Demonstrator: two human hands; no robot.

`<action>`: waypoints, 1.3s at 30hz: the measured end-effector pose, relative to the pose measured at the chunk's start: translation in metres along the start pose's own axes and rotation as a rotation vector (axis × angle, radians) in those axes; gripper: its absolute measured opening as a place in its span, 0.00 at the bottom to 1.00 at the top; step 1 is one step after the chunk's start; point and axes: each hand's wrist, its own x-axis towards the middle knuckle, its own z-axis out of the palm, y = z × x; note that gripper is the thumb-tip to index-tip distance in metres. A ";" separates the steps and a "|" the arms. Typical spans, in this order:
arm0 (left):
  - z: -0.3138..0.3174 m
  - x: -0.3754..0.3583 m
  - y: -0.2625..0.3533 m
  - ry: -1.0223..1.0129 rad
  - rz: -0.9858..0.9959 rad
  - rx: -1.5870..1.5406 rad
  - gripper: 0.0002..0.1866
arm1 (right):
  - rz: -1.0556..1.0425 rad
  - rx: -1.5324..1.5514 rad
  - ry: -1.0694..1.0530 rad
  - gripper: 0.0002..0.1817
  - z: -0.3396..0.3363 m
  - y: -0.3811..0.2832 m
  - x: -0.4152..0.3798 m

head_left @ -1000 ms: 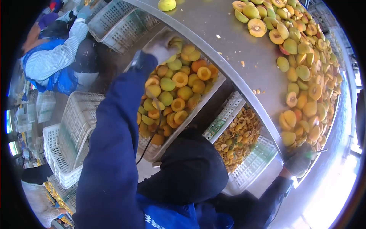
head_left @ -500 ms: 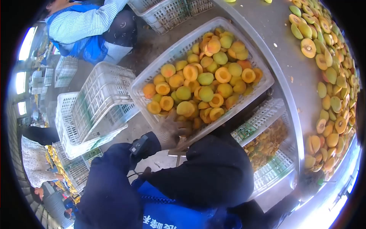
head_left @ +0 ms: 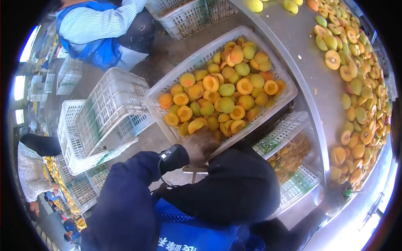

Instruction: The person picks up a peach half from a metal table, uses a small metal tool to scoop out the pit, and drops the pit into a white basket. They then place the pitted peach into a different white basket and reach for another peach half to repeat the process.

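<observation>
My left hand, in a grey glove, rests on the near rim of a white plastic crate, fingers among the fruit. I cannot tell whether it grips anything. The crate is full of halved yellow-orange peaches, some cut side up. My right hand, also gloved and dim at the lower right, sits at the steel table's edge, closed around a small green-handled tool. Many more peach halves are spread over the steel table.
Under the table stands a lower white crate holding pits and scraps. Empty white crates are stacked to the left, another crate at the top. A person in a checked sleeve and blue apron works opposite; another person is at the far left.
My left hand came from the crate's far end back to its near rim. My view swung left and down, so the crate now fills the middle. The right hand stayed at the table edge.
</observation>
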 end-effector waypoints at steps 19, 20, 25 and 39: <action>-0.007 -0.059 0.039 0.271 -0.184 0.150 0.13 | 0.494 2.165 0.198 0.15 -0.086 0.028 -0.071; -0.017 -0.069 0.050 0.435 -0.196 0.127 0.12 | 0.316 1.825 0.577 0.14 -0.066 0.029 -0.076; -0.027 -0.043 -0.013 0.355 -0.369 0.349 0.20 | 0.467 1.872 0.196 0.11 -0.088 0.072 -0.169; -0.071 0.035 -0.045 -0.033 0.193 0.637 0.16 | 0.724 2.135 -0.230 0.15 -0.069 0.081 -0.247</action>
